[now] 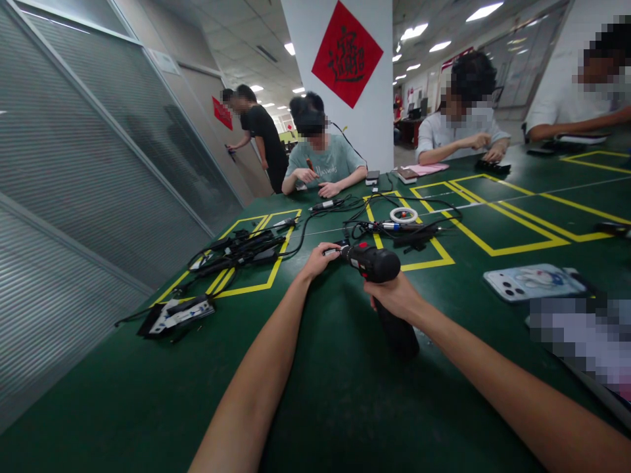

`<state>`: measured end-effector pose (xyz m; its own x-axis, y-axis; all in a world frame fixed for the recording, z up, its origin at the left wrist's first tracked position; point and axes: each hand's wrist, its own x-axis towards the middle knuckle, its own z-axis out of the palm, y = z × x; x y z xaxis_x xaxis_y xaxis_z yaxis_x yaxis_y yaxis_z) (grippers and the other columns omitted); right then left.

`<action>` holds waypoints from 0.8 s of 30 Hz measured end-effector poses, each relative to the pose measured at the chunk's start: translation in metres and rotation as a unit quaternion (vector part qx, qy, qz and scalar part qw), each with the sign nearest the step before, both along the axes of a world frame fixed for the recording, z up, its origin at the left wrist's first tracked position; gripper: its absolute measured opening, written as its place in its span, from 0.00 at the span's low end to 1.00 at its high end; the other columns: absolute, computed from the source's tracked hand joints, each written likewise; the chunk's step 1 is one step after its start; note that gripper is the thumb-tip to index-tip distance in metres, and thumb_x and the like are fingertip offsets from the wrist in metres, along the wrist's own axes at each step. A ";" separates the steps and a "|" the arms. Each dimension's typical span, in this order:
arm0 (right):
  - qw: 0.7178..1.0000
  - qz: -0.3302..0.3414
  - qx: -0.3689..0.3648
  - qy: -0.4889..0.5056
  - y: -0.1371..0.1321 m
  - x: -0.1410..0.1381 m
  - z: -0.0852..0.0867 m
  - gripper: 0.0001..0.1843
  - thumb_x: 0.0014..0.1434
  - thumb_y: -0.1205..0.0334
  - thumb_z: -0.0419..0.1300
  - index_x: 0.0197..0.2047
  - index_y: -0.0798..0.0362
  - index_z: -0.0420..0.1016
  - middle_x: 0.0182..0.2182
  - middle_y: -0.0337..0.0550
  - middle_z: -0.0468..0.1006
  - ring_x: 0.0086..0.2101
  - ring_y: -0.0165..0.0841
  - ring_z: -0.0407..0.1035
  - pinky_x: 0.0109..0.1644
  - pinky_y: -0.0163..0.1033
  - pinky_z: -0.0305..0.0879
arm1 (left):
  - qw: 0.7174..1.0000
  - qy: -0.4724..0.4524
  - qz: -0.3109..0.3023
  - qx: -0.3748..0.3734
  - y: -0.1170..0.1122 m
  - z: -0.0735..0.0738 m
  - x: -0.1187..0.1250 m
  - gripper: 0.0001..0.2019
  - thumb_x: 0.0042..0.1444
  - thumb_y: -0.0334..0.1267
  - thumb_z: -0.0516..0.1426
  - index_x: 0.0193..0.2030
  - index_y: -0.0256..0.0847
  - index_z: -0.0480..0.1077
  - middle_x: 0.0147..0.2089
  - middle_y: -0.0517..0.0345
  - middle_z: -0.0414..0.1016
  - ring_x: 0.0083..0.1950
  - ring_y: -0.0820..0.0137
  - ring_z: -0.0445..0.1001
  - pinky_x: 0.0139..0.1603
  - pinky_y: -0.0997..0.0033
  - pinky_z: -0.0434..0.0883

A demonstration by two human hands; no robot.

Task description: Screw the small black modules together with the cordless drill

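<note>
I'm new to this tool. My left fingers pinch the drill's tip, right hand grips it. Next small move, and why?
Probably steady the drill with the right hand and turn the tip snug with the left hand: its fingers pinch there.

The single head view looks forward and slightly down along the desk point(345, 407), close above the drill point(374, 263). Beyond the drill it reaches a seated person point(325, 164) and the pillar point(379, 125).

Office-like workshop: long green table point(345, 407) (yellow-taped bays), seated people point(325, 164), glass partitions point(73, 164)
</note>
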<state>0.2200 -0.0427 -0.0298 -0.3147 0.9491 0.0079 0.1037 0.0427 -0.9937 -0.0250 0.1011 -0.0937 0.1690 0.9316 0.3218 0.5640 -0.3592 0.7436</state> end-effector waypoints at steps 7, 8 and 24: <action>0.999 0.002 -0.027 0.017 -0.003 0.003 0.005 0.03 0.46 0.64 0.57 0.27 0.55 0.70 0.14 0.35 0.69 0.16 0.29 0.64 0.21 0.33 0.61 | 1.000 -0.009 0.008 0.004 -0.002 0.002 0.003 0.14 0.50 0.42 0.57 0.43 0.43 0.75 0.47 0.55 0.74 0.52 0.63 0.69 0.58 0.60 0.63; 0.999 0.004 -0.033 0.023 -0.003 0.005 0.007 0.05 0.46 0.64 0.57 0.28 0.55 0.71 0.14 0.36 0.69 0.17 0.29 0.64 0.21 0.33 0.61 | 1.000 -0.011 0.008 0.005 -0.002 0.001 0.003 0.13 0.50 0.42 0.57 0.42 0.43 0.75 0.47 0.55 0.75 0.52 0.63 0.69 0.58 0.60 0.63; 0.994 -0.024 -0.105 0.014 -0.010 0.029 0.015 0.08 0.45 0.62 0.59 0.30 0.57 0.73 0.14 0.38 0.70 0.16 0.30 0.65 0.21 0.34 0.62 | 1.000 -0.018 0.002 0.015 -0.002 0.002 0.003 0.12 0.50 0.42 0.58 0.40 0.43 0.76 0.46 0.55 0.74 0.51 0.63 0.70 0.58 0.62 0.63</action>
